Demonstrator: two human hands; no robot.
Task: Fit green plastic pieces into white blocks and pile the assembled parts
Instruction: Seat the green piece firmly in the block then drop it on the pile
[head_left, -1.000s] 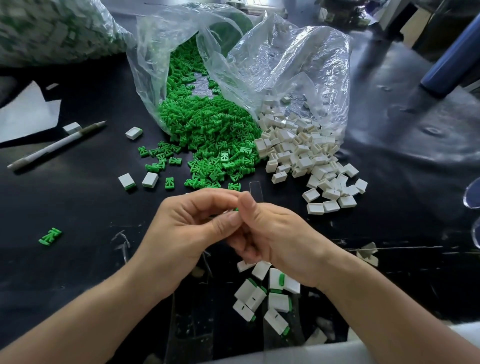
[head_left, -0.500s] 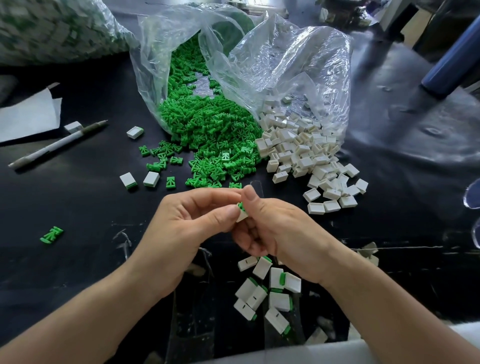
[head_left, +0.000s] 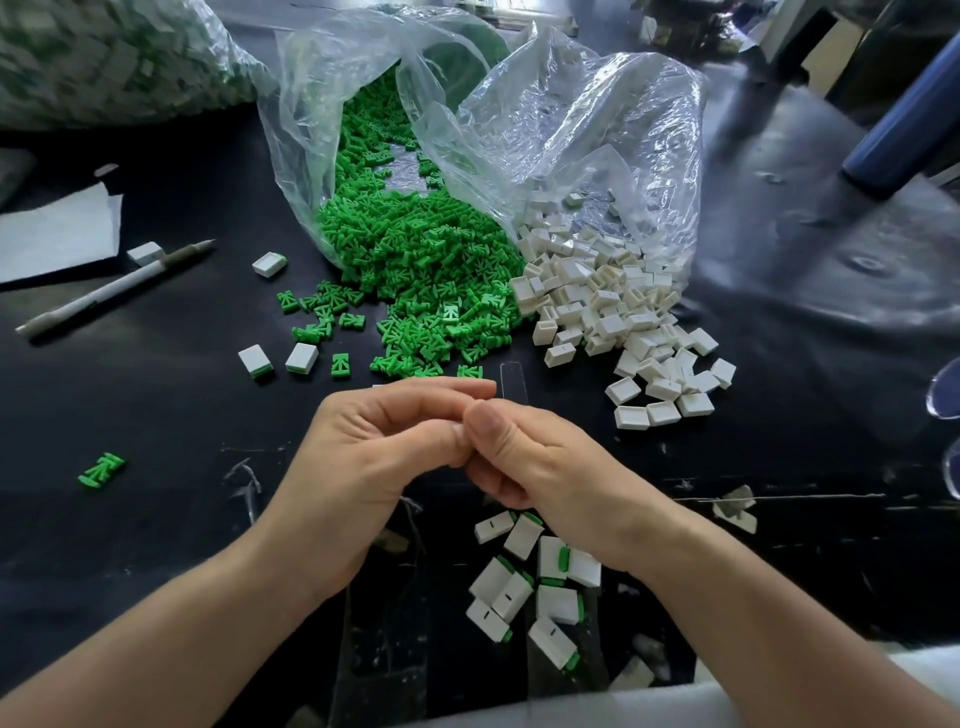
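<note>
Both hands, left hand (head_left: 363, 457) and right hand (head_left: 540, 462), meet with curled fingertips over the worktop (head_left: 156, 426); whether they pinch anything is hidden. Assembled parts (head_left: 558, 603) lie beneath the right wrist.

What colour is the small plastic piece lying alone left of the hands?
The small plastic piece is bright green; the head view shows it.
</note>
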